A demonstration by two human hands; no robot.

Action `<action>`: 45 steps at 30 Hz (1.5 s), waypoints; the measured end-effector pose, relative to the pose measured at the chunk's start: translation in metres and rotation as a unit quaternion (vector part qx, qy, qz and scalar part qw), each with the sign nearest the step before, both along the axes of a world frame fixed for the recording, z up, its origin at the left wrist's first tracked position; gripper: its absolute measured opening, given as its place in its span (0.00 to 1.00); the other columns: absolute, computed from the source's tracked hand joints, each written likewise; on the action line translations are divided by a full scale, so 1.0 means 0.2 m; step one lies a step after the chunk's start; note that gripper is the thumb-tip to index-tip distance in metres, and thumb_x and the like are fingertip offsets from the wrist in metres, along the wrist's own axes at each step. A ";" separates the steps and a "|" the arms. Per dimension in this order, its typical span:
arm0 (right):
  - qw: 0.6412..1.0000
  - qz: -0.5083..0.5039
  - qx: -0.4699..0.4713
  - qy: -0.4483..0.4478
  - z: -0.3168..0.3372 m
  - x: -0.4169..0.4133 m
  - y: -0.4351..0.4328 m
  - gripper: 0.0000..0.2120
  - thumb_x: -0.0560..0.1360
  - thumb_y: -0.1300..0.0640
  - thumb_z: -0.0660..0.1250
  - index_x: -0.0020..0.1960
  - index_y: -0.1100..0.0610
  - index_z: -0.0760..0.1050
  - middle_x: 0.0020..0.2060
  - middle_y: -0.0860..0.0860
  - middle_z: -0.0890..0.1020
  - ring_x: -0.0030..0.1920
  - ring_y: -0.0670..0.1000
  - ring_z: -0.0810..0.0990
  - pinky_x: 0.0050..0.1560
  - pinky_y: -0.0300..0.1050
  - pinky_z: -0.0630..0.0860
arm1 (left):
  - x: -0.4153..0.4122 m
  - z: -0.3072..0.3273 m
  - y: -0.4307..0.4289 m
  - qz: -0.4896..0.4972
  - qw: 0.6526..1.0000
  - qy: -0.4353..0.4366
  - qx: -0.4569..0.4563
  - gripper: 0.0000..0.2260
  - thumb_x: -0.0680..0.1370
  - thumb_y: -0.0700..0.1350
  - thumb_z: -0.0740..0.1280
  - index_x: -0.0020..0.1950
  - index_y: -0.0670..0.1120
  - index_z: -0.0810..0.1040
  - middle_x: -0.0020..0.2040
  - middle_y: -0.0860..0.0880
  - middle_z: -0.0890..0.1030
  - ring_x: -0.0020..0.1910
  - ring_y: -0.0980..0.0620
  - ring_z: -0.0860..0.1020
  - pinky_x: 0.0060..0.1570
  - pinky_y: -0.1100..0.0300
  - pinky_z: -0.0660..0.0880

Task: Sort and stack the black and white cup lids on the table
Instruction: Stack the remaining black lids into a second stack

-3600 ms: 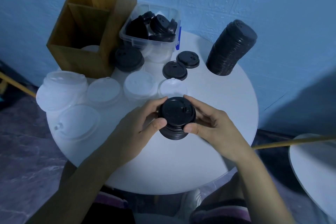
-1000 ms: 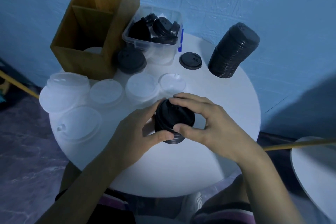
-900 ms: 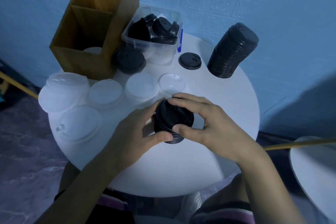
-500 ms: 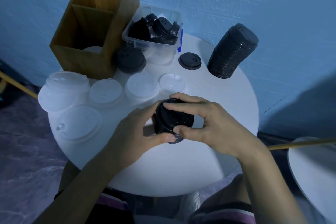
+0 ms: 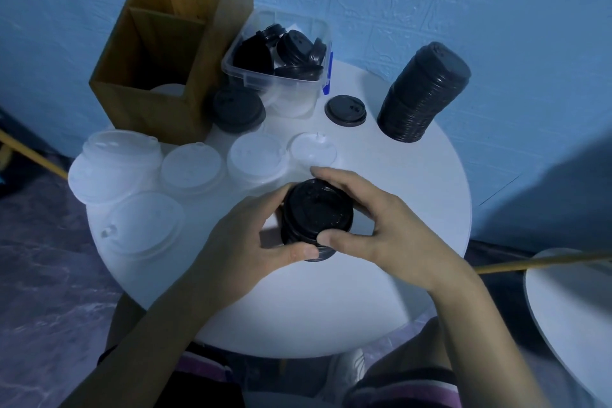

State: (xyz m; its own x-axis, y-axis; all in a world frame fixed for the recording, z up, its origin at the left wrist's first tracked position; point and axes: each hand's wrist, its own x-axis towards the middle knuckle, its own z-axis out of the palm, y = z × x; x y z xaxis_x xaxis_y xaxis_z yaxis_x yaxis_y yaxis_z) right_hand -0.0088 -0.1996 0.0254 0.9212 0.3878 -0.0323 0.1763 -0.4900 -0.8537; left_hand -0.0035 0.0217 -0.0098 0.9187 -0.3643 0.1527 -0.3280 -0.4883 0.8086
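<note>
A short stack of black lids [image 5: 314,219] stands at the middle of the round white table [image 5: 414,195]. My left hand [image 5: 245,242] grips its left side and my right hand [image 5: 381,225] wraps its top and right side. One loose black lid [image 5: 345,110] lies at the back, beside a tall leaning stack of black lids [image 5: 424,93]. Another black stack [image 5: 237,107] sits by the wooden box. Several white lid stacks [image 5: 255,156] line the left half, the biggest [image 5: 116,162] at the table's left edge.
A clear plastic bin [image 5: 275,58] holding several loose black lids sits at the back. A tall wooden box [image 5: 165,43] with compartments stands at the back left. A second white table [image 5: 573,315] and a wooden rod [image 5: 543,263] are at the right.
One of the two loose black lids at the back has gone and is now on the stack in my hands. My right fingers have curled further over the stack's top.
</note>
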 end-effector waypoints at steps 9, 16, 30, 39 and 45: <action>0.994 -0.054 0.088 0.034 -0.11 -0.01 0.00 0.34 0.73 0.56 0.77 0.76 0.45 0.68 0.66 0.40 0.79 0.70 0.43 0.75 0.74 0.48 0.68 | 0.00 -0.02 0.00 0.007 1.000 0.009 0.009 0.30 0.68 0.55 0.81 0.60 0.77 0.69 0.59 0.71 0.76 0.61 0.69 0.72 0.53 0.78 0.64; 0.988 -0.086 0.130 0.002 -0.16 -0.03 0.04 0.28 0.74 0.58 0.77 0.70 0.45 0.73 0.61 0.42 0.83 0.65 0.48 0.79 0.65 0.42 0.74 | 0.01 -0.04 0.00 0.018 1.000 0.006 0.008 0.25 0.63 0.65 0.74 0.59 0.70 0.73 0.57 0.72 0.76 0.59 0.69 0.72 0.51 0.81 0.63; 0.982 -0.093 0.164 -0.007 -0.17 -0.01 0.10 0.28 0.74 0.53 0.74 0.72 0.47 0.72 0.62 0.42 0.82 0.64 0.47 0.80 0.64 0.40 0.76 | 0.04 -0.07 0.03 -0.001 0.991 0.082 -0.107 0.31 0.73 0.55 0.72 0.74 0.69 0.66 0.65 0.63 0.79 0.64 0.64 0.77 0.61 0.69 0.75; 0.991 -0.009 0.128 0.038 -0.15 0.05 0.03 0.27 0.81 0.61 0.66 0.79 0.54 0.65 0.68 0.50 0.79 0.71 0.52 0.76 0.73 0.52 0.70 | 0.04 -0.09 0.03 0.018 0.994 0.052 -0.091 0.24 0.76 0.62 0.61 0.73 0.72 0.65 0.63 0.68 0.79 0.64 0.66 0.77 0.61 0.71 0.72; 0.990 -0.002 0.129 0.052 -0.15 0.05 0.02 0.26 0.81 0.59 0.67 0.78 0.49 0.66 0.67 0.47 0.80 0.70 0.49 0.77 0.73 0.53 0.71 | 0.04 -0.07 0.04 0.010 0.996 0.051 -0.069 0.24 0.77 0.60 0.63 0.74 0.70 0.65 0.63 0.68 0.79 0.64 0.66 0.77 0.60 0.72 0.73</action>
State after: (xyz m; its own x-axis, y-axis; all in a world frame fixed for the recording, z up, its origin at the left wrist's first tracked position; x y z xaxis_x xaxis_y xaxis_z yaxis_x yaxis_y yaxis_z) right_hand 0.0009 -0.1958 -0.0043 0.9193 0.3927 -0.0276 0.0797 -0.2542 -0.9639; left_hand 0.0047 0.0295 -0.0237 0.9388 -0.3279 0.1059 -0.2323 -0.3752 0.8974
